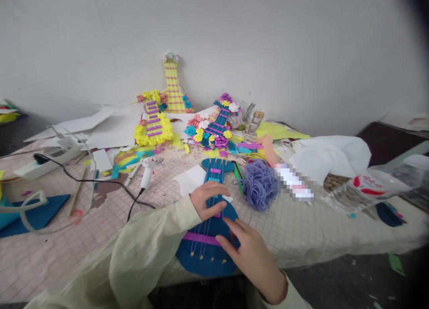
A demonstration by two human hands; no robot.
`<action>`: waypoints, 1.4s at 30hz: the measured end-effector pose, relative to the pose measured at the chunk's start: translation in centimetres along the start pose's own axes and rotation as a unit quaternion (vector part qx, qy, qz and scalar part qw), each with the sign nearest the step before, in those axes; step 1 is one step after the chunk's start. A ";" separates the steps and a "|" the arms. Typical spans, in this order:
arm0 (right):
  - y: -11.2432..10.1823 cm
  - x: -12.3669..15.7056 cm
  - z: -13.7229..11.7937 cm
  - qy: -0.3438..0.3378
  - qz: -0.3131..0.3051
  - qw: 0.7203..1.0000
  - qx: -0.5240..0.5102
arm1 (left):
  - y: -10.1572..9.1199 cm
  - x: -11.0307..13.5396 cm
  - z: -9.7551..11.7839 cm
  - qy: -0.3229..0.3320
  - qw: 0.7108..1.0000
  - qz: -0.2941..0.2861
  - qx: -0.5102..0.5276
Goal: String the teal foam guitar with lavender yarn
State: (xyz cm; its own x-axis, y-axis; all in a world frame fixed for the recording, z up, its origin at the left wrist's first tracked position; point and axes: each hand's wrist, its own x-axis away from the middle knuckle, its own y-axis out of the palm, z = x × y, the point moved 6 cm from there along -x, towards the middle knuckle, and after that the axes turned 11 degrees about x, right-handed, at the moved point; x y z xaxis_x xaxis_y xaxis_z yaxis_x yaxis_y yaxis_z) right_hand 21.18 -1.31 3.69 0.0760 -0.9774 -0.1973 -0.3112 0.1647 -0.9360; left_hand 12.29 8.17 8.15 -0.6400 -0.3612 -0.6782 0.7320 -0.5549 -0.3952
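Observation:
A blue toy guitar point(214, 263) with pink strips and thin strings lies flat before me, its neck pointing away. Over the lower end of the neck is my left hand point(206, 201), palm down, fingers stretched across the strings. My right hand point(250, 252) rests at the right side of the guitar's body, with thumb and forefinger apart; its other fingers are partly hidden. Whether a string lies between my fingertips is too small to make out. Small pale pegs hold the string ends near the bottom edge. Right of the neck sits a ball of purple yarn point(260, 185).
A white glue gun point(146, 173) and its black cord lie left, near a power strip point(40, 166). Decorated toy guitars, a yellow one point(174, 88) and a blue one point(219, 120), stand by the wall. Paper scraps, a glass jar point(256, 120) and a plastic bag point(365, 188) surround them.

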 end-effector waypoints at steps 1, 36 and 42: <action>0.1 0.0 0.0 -0.003 -0.003 1.000 -0.001 | -0.8 0.2 0.3 -0.022 0.999 0.003 -0.025; -3.3 0.8 0.7 -0.056 0.069 0.984 -0.157 | 6.6 15.0 5.7 -0.500 0.622 0.428 0.424; -8.4 0.1 -0.9 -0.077 0.174 0.980 -0.064 | 5.0 12.7 4.6 -0.433 0.708 0.410 0.379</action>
State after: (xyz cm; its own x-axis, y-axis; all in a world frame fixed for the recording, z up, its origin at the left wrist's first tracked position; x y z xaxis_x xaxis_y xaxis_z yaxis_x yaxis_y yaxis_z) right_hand 22.97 -2.93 11.75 0.0836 -0.8313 -0.5495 -0.4599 0.4570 -0.7614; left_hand 6.75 -2.63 0.35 -0.2164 -0.9365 0.2760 0.8153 -0.0178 0.5788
